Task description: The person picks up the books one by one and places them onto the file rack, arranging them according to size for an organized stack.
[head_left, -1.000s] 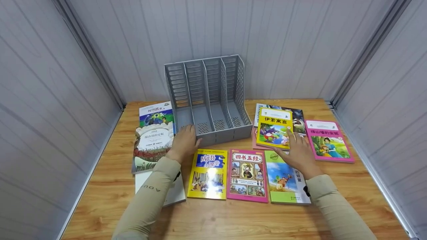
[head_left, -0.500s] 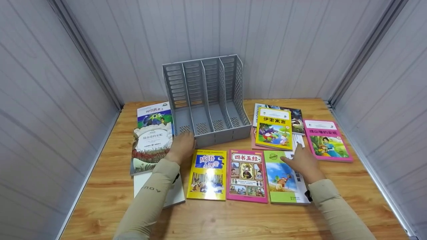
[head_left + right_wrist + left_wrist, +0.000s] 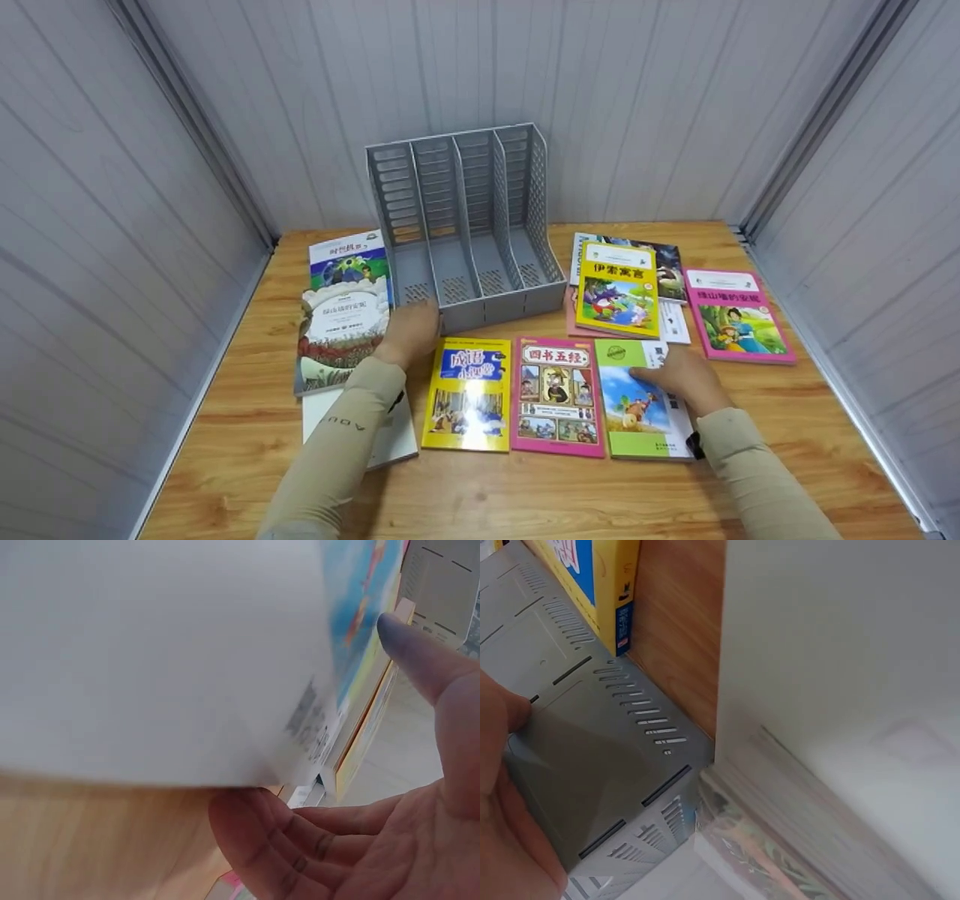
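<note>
My left hand (image 3: 412,331) grips the front left corner of a grey file holder (image 3: 525,303) with several upright slots. In the left wrist view its thumb lies on the holder's grey wall (image 3: 592,765). At the right, my right hand (image 3: 688,379) pinches the right edge of a green and white book (image 3: 634,405) with a blue picture. The thumb presses on the cover and the fingers are at the edge's underside, as the right wrist view shows. A yellow book (image 3: 466,394) and a pink book (image 3: 556,397) lie flat to its left.
A yellow fable book (image 3: 619,292) lies on a stack at the right, beside another pink book (image 3: 739,315). Left of the holder, a flowered book (image 3: 341,322) overlaps others, with a white book (image 3: 394,431) partly under my left sleeve. Panel walls enclose the table (image 3: 517,495).
My right hand has drawn back from the yellow fable book to the green and white book and taken its right edge. My left hand has slid slightly down at the holder's corner.
</note>
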### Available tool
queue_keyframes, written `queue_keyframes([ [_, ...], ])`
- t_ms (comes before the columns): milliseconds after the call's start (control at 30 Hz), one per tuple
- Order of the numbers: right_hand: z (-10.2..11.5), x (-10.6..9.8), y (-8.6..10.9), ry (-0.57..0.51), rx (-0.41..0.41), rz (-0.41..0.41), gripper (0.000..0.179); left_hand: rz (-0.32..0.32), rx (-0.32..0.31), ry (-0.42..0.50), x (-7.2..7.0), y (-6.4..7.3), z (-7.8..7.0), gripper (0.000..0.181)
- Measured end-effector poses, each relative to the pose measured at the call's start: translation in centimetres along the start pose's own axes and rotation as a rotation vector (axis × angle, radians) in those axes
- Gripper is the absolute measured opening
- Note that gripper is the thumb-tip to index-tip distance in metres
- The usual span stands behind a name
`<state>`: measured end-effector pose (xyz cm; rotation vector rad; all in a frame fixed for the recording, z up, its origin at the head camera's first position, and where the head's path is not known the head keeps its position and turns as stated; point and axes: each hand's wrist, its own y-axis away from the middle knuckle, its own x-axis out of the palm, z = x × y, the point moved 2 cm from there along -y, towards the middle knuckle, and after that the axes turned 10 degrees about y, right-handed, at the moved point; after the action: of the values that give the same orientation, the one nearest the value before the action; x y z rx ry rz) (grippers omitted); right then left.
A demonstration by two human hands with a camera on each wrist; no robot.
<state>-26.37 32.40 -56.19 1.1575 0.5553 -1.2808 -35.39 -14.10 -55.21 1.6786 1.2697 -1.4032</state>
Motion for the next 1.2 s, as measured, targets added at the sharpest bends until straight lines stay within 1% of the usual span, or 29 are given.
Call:
queue_keyframes([
  [133, 0.6, -0.2, 0.1, -0.012, 0.039, 0.035, 0.096, -0.001, -0.001, 0.012, 0.0, 0.0, 0.1, 0.032],
  [267, 1.1, -0.2, 0.0, 0.019, 0.041, 0.060, 0.083, -0.015, 0.005, 0.014, 0.0, 0.1, 0.1, 0.031],
  [333, 1.3, -0.2, -0.1, 0.018, 0.044, 0.069, 0.077, -0.014, 0.003, 0.013, 0.0, 0.1, 0.1, 0.031],
  [400, 1.4, -0.2, -0.2, 0.016, 0.055, 0.075, 0.081, -0.013, 0.002, 0.010, 0.0, 0.2, 0.1, 0.031],
  [500, 1.3, -0.1, -0.4, 0.007, 0.070, 0.096, 0.095, -0.010, 0.001, 0.007, -0.2, 0.3, 0.0, 0.030],
  [567, 1.1, -0.2, -0.5, 0.014, 0.062, 0.103, 0.103, -0.014, 0.009, 0.001, -0.2, 0.4, -0.1, 0.030],
  [733, 0.7, -0.3, -0.8, 0.020, 0.032, 0.119, 0.107, -0.035, 0.040, -0.002, -0.2, 0.4, -0.3, 0.030],
  [933, 0.4, -0.3, -1.2, -0.019, 0.060, 0.167, 0.117, -0.023, 0.032, 0.001, 0.1, 0.5, -0.2, 0.029],
  [1067, 0.3, -0.3, -1.4, -0.041, 0.077, 0.159, 0.114, -0.006, 0.018, -0.007, 0.0, 0.3, -0.2, 0.029],
  [1133, 0.2, -0.3, -1.5, -0.049, 0.075, 0.150, 0.110, 0.007, 0.013, -0.011, -0.2, 0.2, -0.1, 0.029],
  [1200, 0.2, -0.3, -1.6, -0.054, 0.070, 0.140, 0.107, 0.007, 0.011, -0.011, -0.4, 0.1, -0.1, 0.030],
])
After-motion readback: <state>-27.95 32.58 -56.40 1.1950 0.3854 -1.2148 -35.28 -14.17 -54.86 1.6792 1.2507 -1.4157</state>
